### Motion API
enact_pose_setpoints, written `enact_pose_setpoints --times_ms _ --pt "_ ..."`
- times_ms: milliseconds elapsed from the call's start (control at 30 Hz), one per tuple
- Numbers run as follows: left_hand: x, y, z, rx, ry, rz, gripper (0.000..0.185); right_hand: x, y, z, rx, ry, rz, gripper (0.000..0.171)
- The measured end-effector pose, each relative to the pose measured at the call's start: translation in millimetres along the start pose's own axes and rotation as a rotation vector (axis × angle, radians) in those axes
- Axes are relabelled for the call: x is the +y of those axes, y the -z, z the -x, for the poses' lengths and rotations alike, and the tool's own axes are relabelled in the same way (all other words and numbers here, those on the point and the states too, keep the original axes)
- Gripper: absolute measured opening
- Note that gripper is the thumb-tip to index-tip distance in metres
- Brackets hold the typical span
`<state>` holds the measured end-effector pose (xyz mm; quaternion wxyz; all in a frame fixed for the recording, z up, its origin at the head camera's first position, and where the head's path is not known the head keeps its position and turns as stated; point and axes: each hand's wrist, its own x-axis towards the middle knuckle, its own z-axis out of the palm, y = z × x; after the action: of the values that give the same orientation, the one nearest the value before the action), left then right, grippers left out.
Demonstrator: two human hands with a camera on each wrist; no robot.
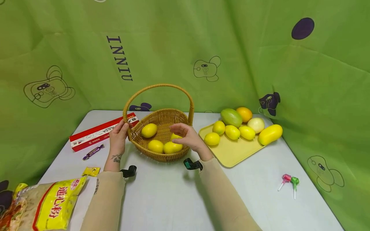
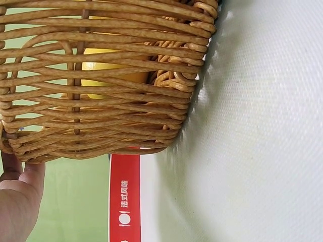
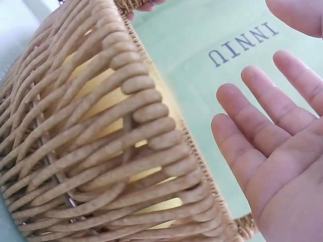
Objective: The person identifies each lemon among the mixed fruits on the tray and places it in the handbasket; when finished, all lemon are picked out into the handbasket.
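At table centre, the left hand is gripping the round woven wicker basket by its rim, where the arched handle begins, while the right hand is hovering open-fingered above the smooth yellow lemons inside. Only the left wrist view is showing the red cardboard box past the coarse weave.

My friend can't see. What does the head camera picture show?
A left hand grips the rim of a wicker basket holding four lemons, while the open right hand hovers over it. A yellow tray of fruit sits to the right on a white table.
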<state>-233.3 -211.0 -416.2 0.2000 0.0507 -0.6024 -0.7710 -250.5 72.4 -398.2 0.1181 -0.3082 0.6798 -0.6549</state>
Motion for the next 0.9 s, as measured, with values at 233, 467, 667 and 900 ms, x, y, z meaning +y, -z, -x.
enact_pose_setpoints --times_ms 233,467,667,900 --pt "-1.2 0.0 0.4 0.001 -0.003 0.017 0.038 -1.3 5.8 2.5 0.022 0.031 -0.010 0.047" --pt "-0.9 0.9 0.2 -0.009 -0.007 0.015 0.037 -3.3 25.3 14.0 0.060 0.061 -0.059 0.048" --pt "-0.9 0.9 -0.5 -0.007 -0.001 0.015 0.033 -6.8 57.9 31.4 0.158 0.066 -0.057 0.049" --pt "-0.9 0.4 0.0 -0.006 -0.001 0.020 0.039 5.6 101.9 54.8 0.312 0.021 -0.013 0.050"
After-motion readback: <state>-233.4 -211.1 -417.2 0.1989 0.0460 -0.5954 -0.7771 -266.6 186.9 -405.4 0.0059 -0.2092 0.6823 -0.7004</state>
